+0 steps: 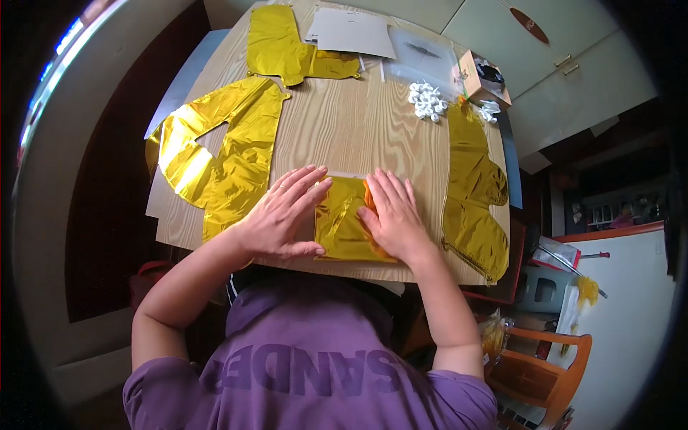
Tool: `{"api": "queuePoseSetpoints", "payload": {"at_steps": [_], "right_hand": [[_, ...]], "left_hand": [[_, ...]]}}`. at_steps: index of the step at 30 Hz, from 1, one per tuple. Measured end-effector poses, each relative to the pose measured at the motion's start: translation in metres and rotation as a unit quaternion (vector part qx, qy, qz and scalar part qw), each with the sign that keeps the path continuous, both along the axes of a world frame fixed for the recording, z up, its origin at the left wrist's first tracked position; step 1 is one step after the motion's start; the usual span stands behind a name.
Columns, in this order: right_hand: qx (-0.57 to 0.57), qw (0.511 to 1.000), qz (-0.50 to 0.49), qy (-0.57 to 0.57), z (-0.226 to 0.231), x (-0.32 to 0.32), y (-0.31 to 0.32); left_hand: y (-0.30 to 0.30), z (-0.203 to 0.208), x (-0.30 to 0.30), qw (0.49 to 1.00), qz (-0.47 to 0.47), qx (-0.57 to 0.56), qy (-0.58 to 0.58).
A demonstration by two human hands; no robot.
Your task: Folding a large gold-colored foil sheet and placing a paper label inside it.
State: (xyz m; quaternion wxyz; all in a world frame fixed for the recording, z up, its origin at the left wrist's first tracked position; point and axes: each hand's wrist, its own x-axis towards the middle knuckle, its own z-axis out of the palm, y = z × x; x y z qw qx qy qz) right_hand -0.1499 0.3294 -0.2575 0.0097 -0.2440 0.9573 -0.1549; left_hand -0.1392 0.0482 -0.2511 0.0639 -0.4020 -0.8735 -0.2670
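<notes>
Two Open Hands Flank the Folded Gold Foil

And here we are, looking down on a wood-grain table (358,129), a clock face laid over it with twelve at the far edge. Front and centre at six o'clock lies the gold foil rectangle (344,226), flat and creased, right between the two hands!

On its nine o'clock side we have the left hand (290,211), wide open, fingers nearly straight and aimed at one o'clock, thumb out towards three, the tips lapping over the rectangle's edge. It has hold of nothing that we can see. Across on the three o'clock side, the right hand (393,218) is laid out flat too, fingers long and close together, pointing to eleven, thumb spread over the foil. Beneath it peeps some orange material (369,193); what that is, we cannot tell.

Around the dial we go! At nine, a big flat gold foil balloon (247,154) with a triangular opening, glaring with light. At eleven, another gold balloon (272,46), its lower end running towards the white sheets (355,32) at twelve. Clear plastic (423,61) spreads at one, a heap of small white pieces (428,102) sits nearer us, and at two stands an open cardboard box (473,75) with something black inside. Rounding off at four, a third gold balloon (473,193) lies lengthwise along the table's side.
</notes>
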Motion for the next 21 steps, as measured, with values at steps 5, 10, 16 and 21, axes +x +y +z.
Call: {"api": "queuePoseSetpoints", "payload": {"at_steps": [5, 10, 16, 21], "right_hand": [[0.006, 1.0, -0.007, -0.004, -0.004, 0.012, -0.001], [0.016, 1.0, -0.011, -0.014, -0.004, 0.018, 0.0], [0.04, 0.999, -0.003, 0.009, -0.012, 0.017, 0.004], [-0.002, 0.999, -0.002, -0.038, -0.006, 0.015, 0.009]], "left_hand": [[0.032, -0.002, 0.008, 0.997, 0.032, -0.063, 0.011], [0.051, -0.014, 0.014, 0.992, 0.066, -0.11, 0.017], [0.051, -0.022, 0.023, 0.986, 0.101, -0.134, 0.009], [0.043, -0.018, 0.021, 0.991, 0.087, -0.079, -0.059]]}}
